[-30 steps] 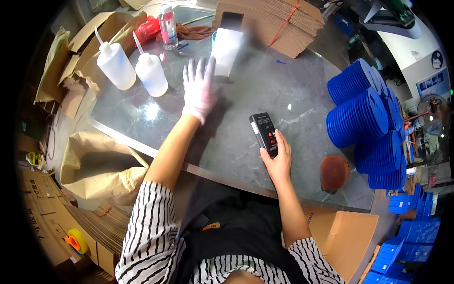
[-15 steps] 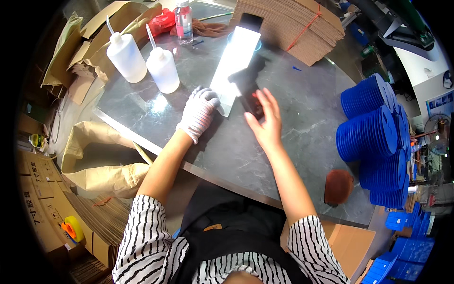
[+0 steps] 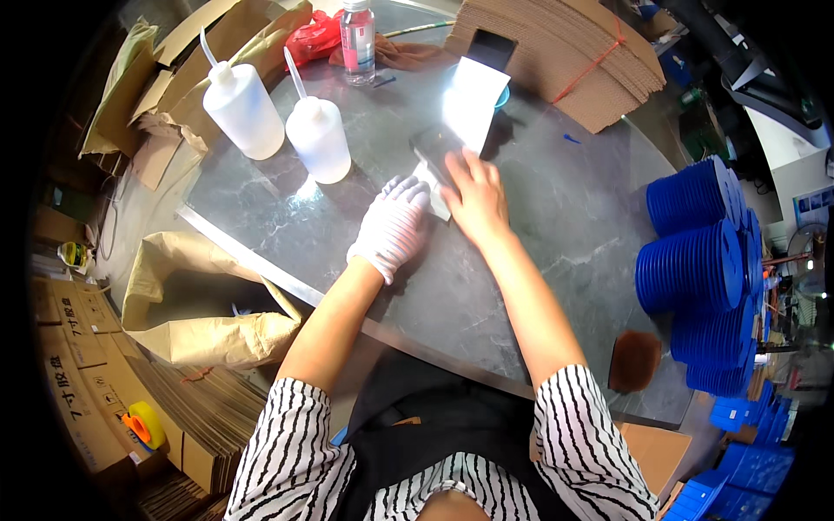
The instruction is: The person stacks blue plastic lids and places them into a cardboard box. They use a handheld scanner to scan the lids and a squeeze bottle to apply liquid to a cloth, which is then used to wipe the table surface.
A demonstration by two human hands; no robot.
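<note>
A long, shiny white strip with a black far end lies slantwise on the grey marbled table. Its far part rests over a round light-blue item, mostly covered. My left hand, in a white knit glove, is closed at the strip's near end, pressing its edge against the tabletop. Bare, my right hand lies over the strip with fingers stretched out, slightly blurred. Beside its fingertips a dark patch crosses the strip; I cannot tell whether it is a thing or a shadow.
Two squeeze bottles stand at left, near a clear bottle and red bag. Cardboard sheets are stacked at back. Blue spools and a brown pad lie right; an open paper sack is at lower left.
My right hand has come in from beside the strip to over it, its fingers now closer together. My left hand stays at the near end. The whole view has shifted slightly.
</note>
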